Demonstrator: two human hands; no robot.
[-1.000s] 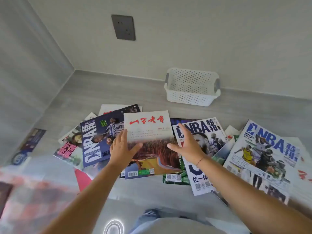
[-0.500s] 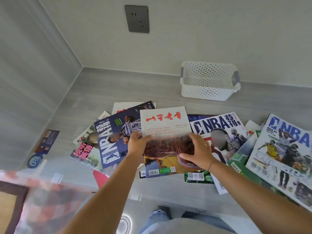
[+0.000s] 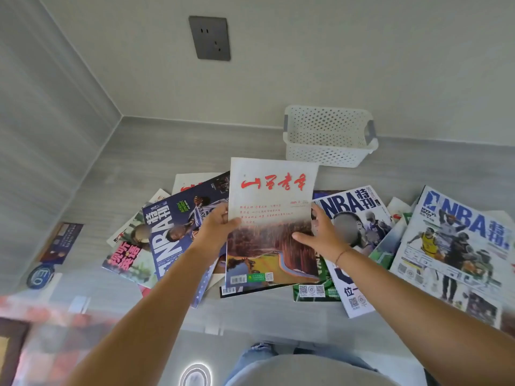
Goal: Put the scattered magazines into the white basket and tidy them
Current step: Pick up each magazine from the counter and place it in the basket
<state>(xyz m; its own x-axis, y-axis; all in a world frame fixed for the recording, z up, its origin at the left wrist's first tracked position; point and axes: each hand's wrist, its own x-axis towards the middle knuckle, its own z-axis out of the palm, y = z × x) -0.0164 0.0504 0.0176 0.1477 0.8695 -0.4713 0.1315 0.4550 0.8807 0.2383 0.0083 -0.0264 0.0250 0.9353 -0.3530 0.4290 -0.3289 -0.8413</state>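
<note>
A white magazine with red calligraphy on its cover (image 3: pixel 271 190) is lifted off the pile, its top edge tilted up toward the white basket (image 3: pixel 328 151). My left hand (image 3: pixel 216 232) grips its left edge and my right hand (image 3: pixel 320 238) grips its right edge, thumb across the cover. Beneath it several magazines lie scattered on the grey floor: a dark blue NBA issue (image 3: pixel 170 232) to the left, a white NBA issue (image 3: pixel 359 215) to the right, and another NBA issue (image 3: pixel 457 246) at the far right. The perforated basket stands empty against the back wall.
A grey power socket (image 3: pixel 209 37) sits on the back wall. The left wall meets the floor in a corner. A small booklet (image 3: pixel 62 240) and a round blue sticker (image 3: pixel 40 275) lie by the left wall. A blurred red checked cloth (image 3: pixel 55 344) fills the lower left.
Both hands closed on the red-lettered magazine's side edges and raised it off the pile toward the basket. The view has shifted closer.
</note>
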